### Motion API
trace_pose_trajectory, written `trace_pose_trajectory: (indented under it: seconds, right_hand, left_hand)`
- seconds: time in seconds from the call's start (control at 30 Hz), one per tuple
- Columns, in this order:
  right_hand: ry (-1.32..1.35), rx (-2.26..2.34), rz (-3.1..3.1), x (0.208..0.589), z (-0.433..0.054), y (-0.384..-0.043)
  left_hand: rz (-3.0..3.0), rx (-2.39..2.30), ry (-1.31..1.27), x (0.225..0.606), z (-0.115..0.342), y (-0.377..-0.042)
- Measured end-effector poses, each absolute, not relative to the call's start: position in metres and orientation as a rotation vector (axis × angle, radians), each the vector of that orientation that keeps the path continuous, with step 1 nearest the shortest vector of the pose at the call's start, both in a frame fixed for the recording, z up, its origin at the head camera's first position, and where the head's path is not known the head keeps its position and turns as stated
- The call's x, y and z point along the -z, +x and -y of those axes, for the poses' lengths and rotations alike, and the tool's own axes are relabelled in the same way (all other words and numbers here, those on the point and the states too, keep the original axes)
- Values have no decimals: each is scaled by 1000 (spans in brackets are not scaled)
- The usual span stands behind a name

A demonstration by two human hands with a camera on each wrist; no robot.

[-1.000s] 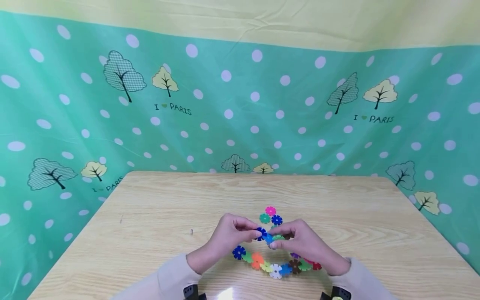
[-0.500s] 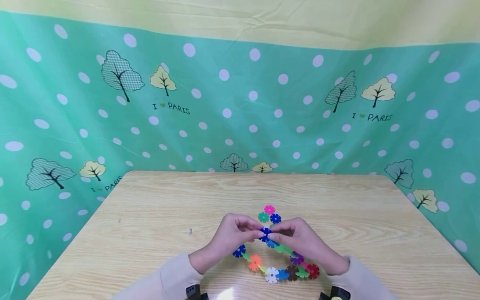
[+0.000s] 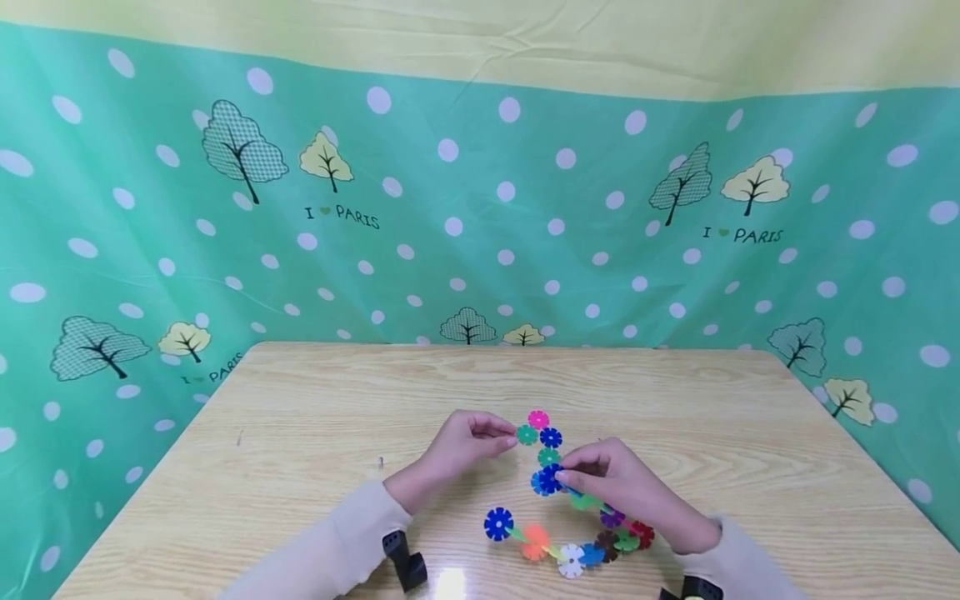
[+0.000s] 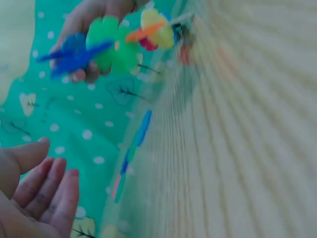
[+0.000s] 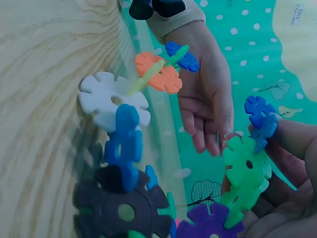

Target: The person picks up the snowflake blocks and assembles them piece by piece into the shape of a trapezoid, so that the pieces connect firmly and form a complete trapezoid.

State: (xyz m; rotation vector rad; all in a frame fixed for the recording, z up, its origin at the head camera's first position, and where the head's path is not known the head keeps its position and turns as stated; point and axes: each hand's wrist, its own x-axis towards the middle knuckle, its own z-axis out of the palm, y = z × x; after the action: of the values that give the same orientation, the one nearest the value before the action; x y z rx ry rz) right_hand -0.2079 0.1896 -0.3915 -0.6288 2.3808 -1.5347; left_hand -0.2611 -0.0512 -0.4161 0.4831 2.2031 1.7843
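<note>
My right hand (image 3: pixel 618 483) pinches a dark blue flower-shaped snowflake disc (image 3: pixel 551 477) at one end of a chain of interlocked discs. From there the chain curves round through green, a purple disc (image 5: pixel 210 222), red, brown, a white disc (image 3: pixel 572 561) and an orange disc (image 3: pixel 535 540) to another dark blue disc (image 3: pixel 498 523). In the left wrist view this chain stands out above the wood. My left hand (image 3: pixel 468 446) is empty, its fingers stretched toward a loose teal disc (image 3: pixel 527 434); the left wrist view shows its fingers (image 4: pixel 39 193) apart from any piece.
Loose discs lie flat in a short row on the wooden table (image 3: pixel 337 417): a pink disc (image 3: pixel 537 419), another dark blue disc (image 3: pixel 551 437), a second teal disc (image 3: pixel 549 457) and a light blue disc (image 3: pixel 540 482). A green dotted curtain (image 3: pixel 420 208) hangs behind the table.
Both hands met at the dark blue disc half a second ago. Since then my left hand has let go and moved away toward the loose discs; the right hand and chain shifted slightly right.
</note>
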Motion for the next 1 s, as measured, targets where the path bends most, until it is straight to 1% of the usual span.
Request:
trace_pose_trajectory:
  seconds: [0.17,0.37,0.57,0.8,1.0]
  right_hand:
    - [-622,1553,-2373,394,-193,-207]
    - [-628,1575,-2357,397,-193,-208]
    - [-648,1576,-2353,398,-193,-209]
    - [-670,1568,-2339,398,-192,-210]
    - [-680,1545,-2338,397,-190,-211]
  left_hand:
    - [-2235,-1677,483,430,43,-283]
    - [-2300,-1598,461,438,34,-295]
    - [-2378,-1575,430,442,29,-300]
    - [-2502,-1450,507,441,26,-301]
    - [-2556,-1421,522,442,23,-303]
